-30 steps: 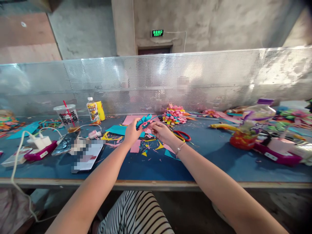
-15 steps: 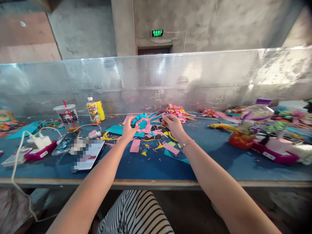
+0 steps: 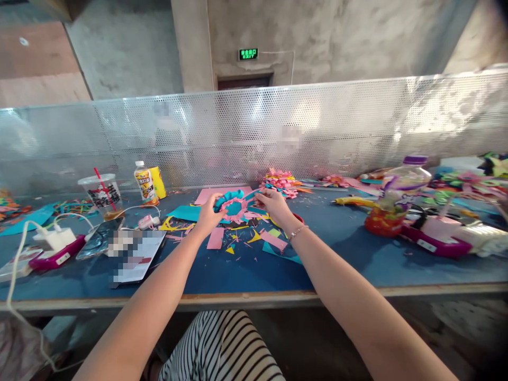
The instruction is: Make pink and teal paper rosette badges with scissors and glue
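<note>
My left hand (image 3: 209, 216) is closed on the left side of a paper ring, pink folds inside and curled blue loops (image 3: 230, 196) along its outer edge. Thumb and fingers of my right hand (image 3: 275, 207) pinch a blue paper strip (image 3: 254, 194) at the ring's right side. Beneath and around both hands lie a blue sheet (image 3: 186, 212), a pink rectangle (image 3: 215, 238) and small paper scraps. Just behind my right hand stands a pile of pink paper flowers (image 3: 281, 182).
Left are a tablet-like device (image 3: 141, 259), a phone (image 3: 99, 238), a cup with a red straw (image 3: 101, 196), a drink bottle (image 3: 145, 185) and a magenta power strip (image 3: 59, 256). Right stand a purple-capped bottle (image 3: 391, 206) and another power strip (image 3: 432, 243). A perforated metal screen (image 3: 238, 137) runs behind.
My right hand has moved left, closer to the ring, bringing the blue strip nearer to it. My left hand still holds the ring. The view has shifted slightly.
</note>
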Demonstrator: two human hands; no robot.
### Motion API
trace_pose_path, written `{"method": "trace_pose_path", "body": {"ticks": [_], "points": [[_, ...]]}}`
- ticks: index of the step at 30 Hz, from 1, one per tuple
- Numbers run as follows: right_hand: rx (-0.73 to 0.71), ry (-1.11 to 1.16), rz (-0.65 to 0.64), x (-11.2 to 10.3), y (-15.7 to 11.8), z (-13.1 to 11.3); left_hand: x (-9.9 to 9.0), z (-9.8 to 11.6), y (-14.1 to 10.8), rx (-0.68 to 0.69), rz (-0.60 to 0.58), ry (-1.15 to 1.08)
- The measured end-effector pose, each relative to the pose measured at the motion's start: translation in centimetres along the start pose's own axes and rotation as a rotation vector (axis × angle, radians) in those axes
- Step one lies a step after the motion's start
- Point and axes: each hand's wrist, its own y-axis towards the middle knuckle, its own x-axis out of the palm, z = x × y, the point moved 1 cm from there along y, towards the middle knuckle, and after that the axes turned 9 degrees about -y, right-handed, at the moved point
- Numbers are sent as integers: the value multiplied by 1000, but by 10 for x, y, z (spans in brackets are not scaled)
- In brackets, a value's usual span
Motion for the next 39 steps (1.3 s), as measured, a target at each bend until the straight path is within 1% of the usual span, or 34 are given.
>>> {"method": "trace_pose_path", "body": {"ticks": [5,7,11,14,18,21,27,30,33,36,39], "points": [[12,-148,23,-4,3,3,-2,1,0,-36,35,-14],[10,-252,36,-6,4,3,-2,2,0,-64,49,-47],[-26,-489,53,-12,5,4,-1,-3,1,-176,22,-181],[-70,-565,52,-15,5,4,-2,-8,3,-259,66,-315],[-99,-507,16,-15,5,5,-5,-8,5,-314,141,-484],[-91,-417,37,-18,10,11,-7,-4,6,-338,182,-568],[-24,-254,126,-31,25,26,-11,-5,6,-395,203,-738],[11,-148,149,-36,26,26,-13,-8,7,-416,195,-785],[48,-125,167,-38,24,25,-15,-11,7,-439,196,-810],[76,-152,136,-36,21,22,-16,-13,8,-459,190,-810],[117,-125,39,-29,16,17,-16,-13,7,-439,170,-811]]}}
